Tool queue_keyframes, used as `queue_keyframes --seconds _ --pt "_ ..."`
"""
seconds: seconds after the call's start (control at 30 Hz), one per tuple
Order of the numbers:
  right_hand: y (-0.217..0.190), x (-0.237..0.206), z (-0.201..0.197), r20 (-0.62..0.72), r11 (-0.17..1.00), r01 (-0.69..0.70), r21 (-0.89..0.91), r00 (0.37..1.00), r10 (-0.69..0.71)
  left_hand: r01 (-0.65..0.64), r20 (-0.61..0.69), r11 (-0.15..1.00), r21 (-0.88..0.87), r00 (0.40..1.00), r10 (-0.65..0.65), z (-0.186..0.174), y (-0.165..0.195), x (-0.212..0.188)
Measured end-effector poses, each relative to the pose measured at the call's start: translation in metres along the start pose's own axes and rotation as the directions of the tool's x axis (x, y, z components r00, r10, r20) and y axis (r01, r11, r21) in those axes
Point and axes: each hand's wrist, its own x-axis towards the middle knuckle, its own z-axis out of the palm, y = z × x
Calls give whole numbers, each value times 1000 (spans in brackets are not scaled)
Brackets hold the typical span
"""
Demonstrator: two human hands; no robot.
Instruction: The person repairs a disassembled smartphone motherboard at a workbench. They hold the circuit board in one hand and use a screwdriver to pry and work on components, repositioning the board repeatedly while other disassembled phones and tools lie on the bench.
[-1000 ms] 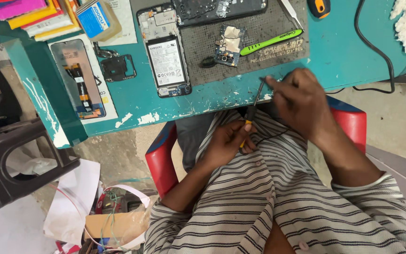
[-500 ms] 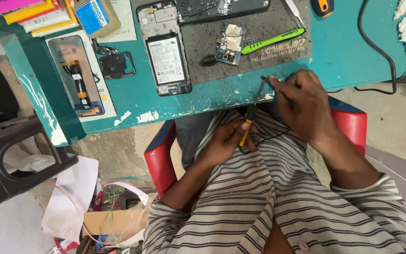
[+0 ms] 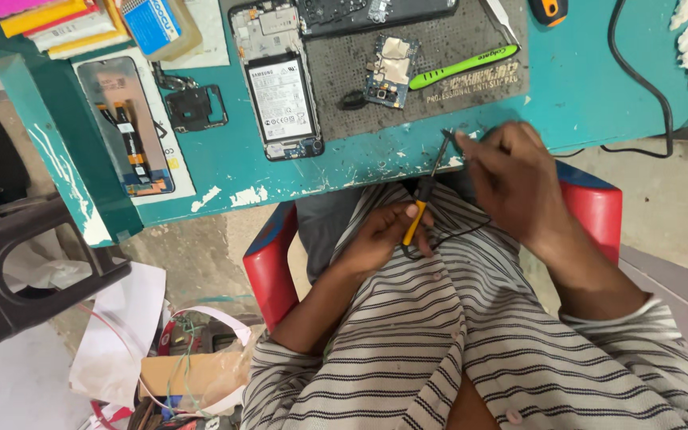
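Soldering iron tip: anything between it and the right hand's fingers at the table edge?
Nothing visible. The left hand holds the soldering iron, whose tip reaches the right hand fingertips at the table edge.

Worn painted wood, matt rubber, glossy plastic and striped cloth

The table (image 3: 599, 87) is wood under matt teal paint, chipped to pale bare patches along its front edge. The work mat (image 3: 471, 95) looks like dull, finely dotted dark rubber. The opened phone (image 3: 280, 87) shows a smooth paper-like label on its battery and bare metal and circuit board around it. The green pry tool (image 3: 459, 68) is glossy plastic, as is the red chair (image 3: 268, 259). The screwdriver (image 3: 424, 199) in the left hand (image 3: 380, 235) has a smooth yellow and black plastic handle and a dark metal shaft, its tip at the right hand (image 3: 515, 175). The shirt (image 3: 471, 350) is soft, matt, striped woven cloth.
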Motion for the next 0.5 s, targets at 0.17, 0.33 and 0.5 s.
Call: queue_keyframes --seconds 0.17,0.33,0.5 --pt "3 0 0 -58 993 -24 -118 998 17 -5 11 999 -33 1000 6 1 0 1" --pt "6 2 1 -28 994 52 -92 998 -54 40 8 999 -29 999 -40 1 3 2" --pt "11 1 -2 -13 997 47 -62 999 -48 29 3 999 -39 1000 -28 2 3 4"
